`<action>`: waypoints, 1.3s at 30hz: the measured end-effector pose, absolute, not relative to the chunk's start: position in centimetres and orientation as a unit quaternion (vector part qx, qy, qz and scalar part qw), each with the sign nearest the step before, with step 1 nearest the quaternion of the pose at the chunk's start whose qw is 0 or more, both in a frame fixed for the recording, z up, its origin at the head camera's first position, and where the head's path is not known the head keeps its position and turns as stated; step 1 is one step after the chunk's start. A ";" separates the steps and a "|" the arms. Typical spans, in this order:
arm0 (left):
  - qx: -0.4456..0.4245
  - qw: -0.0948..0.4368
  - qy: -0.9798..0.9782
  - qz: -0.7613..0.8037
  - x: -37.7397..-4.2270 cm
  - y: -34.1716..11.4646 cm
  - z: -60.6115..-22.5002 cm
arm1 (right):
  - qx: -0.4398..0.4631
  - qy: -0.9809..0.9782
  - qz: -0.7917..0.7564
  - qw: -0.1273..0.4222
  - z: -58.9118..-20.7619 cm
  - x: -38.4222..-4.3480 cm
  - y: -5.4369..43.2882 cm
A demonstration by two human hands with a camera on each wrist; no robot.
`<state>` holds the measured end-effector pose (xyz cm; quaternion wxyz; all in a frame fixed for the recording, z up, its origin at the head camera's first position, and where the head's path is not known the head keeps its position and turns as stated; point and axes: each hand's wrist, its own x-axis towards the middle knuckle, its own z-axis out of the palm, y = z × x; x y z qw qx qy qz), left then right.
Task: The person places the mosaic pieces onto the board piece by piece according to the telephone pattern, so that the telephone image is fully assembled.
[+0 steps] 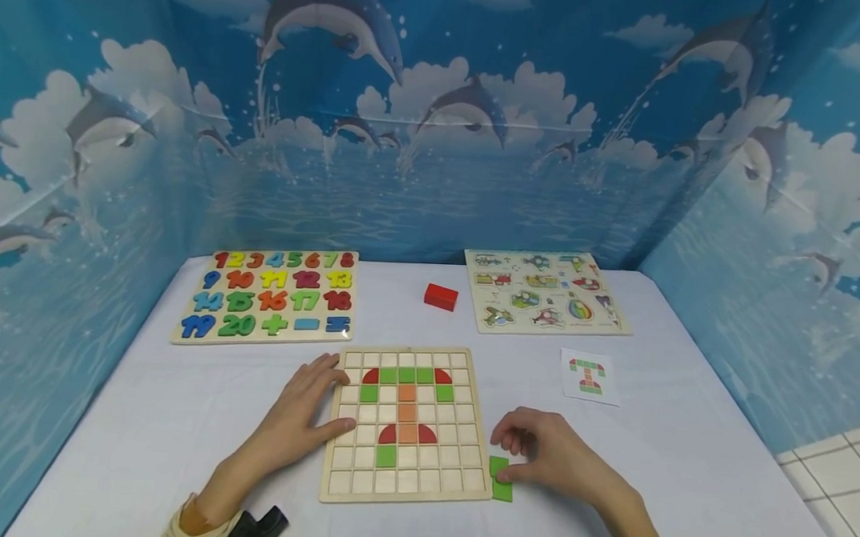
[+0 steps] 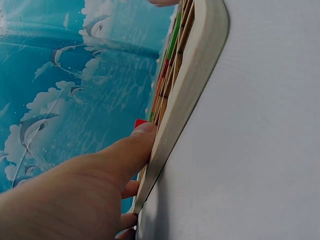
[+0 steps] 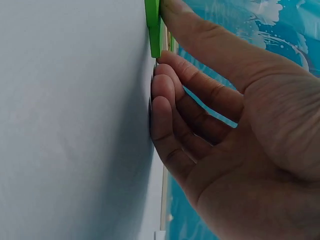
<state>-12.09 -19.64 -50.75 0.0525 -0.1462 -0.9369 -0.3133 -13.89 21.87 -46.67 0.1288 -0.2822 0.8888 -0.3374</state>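
Note:
A wooden grid board (image 1: 449, 482) lies flat, bearing several green squares (image 1: 407, 375), several red quarter-circles (image 1: 427, 435) and a column of three orange squares (image 1: 407, 412). My left hand (image 1: 301, 407) rests on its left edge, thumb and fingers spread apart; in the left wrist view the thumb (image 2: 135, 147) touches the rim. Two loose green square tiles (image 1: 503, 491) lie beside the board's lower right edge. My right hand (image 1: 555, 458) is over them, its thumb (image 3: 200, 30) touching a green tile (image 3: 153, 12). The other fingers bend loosely, apart from the thumb.
A pattern card (image 1: 589, 377) lies right of the board. Behind are a number puzzle (image 1: 266, 297), a red block (image 1: 441, 296) and a picture puzzle (image 1: 544, 296). A dolphin-printed curtain (image 1: 419, 188) surrounds the white table (image 1: 682, 440) at the back and sides.

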 end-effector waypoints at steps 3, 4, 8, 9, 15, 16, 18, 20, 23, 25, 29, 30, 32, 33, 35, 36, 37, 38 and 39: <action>-0.150 0.058 -0.936 -0.313 -12.2 -19.6 -50.8 | -0.283 0.889 -0.335 0.133 -46.7 -13.8 21.9; -0.150 0.059 -0.936 -0.312 -12.2 -19.6 -50.8 | -0.286 0.888 -0.335 0.133 -46.7 -13.8 21.9; -0.153 0.060 -0.935 -0.314 -12.2 -19.6 -50.9 | -0.295 0.884 -0.338 0.128 -46.7 -13.6 21.9; -0.154 0.061 -0.935 -0.314 -12.2 -19.6 -50.9 | -0.297 0.884 -0.339 0.126 -46.7 -13.6 22.0; -0.153 0.059 -0.936 -0.312 -12.1 -19.6 -50.9 | -0.299 0.884 -0.336 0.124 -46.7 -13.3 21.9; -0.152 0.058 -0.936 -0.312 -12.1 -19.6 -50.9 | -0.298 0.884 -0.337 0.126 -46.7 -13.3 21.9; -0.152 0.059 -0.936 -0.313 -12.1 -19.6 -50.9 | -0.291 0.886 -0.337 0.132 -46.7 -13.3 21.8; -0.151 0.057 -0.936 -0.314 -12.1 -19.5 -50.9 | -0.282 0.886 -0.341 0.140 -46.8 -13.3 21.8; -0.150 0.054 -0.936 -0.315 -12.1 -19.5 -50.8 | -0.270 0.884 -0.351 0.148 -46.9 -13.4 22.0; -0.151 0.053 -0.936 -0.315 -12.2 -19.6 -50.7 | -0.263 0.883 -0.362 0.146 -47.0 -13.5 22.1; -0.152 0.056 -0.936 -0.313 -12.3 -19.7 -50.7 | -0.246 0.880 -0.386 0.130 -46.9 -13.7 22.2; -0.152 0.056 -0.936 -0.314 -12.4 -19.8 -50.7 | -0.240 0.879 -0.393 0.123 -46.9 -13.7 22.1; -0.152 0.058 -0.935 -0.316 -12.4 -19.8 -50.7 | -0.229 0.878 -0.407 0.103 -46.8 -13.7 22.0; -0.152 0.058 -0.934 -0.317 -12.4 -19.8 -50.7 | -0.223 0.879 -0.412 0.091 -46.7 -13.6 21.9; -0.154 0.056 -0.934 -0.319 -12.4 -19.8 -50.8 | -0.212 0.878 -0.423 0.066 -46.6 -13.5 21.6; -0.154 0.055 -0.934 -0.318 -12.4 -19.8 -50.8 | -0.210 0.878 -0.427 0.056 -46.6 -13.4 21.5; -0.154 0.054 -0.934 -0.319 -12.4 -19.8 -50.8 | -0.209 0.877 -0.431 0.048 -46.6 -13.4 21.3; -0.153 0.052 -0.934 -0.319 -12.4 -19.8 -50.8 | -0.209 0.875 -0.435 0.045 -46.6 -13.3 21.1; -0.152 0.051 -0.935 -0.317 -12.3 -19.8 -50.8 | -0.210 0.872 -0.440 0.043 -46.6 -13.3 20.8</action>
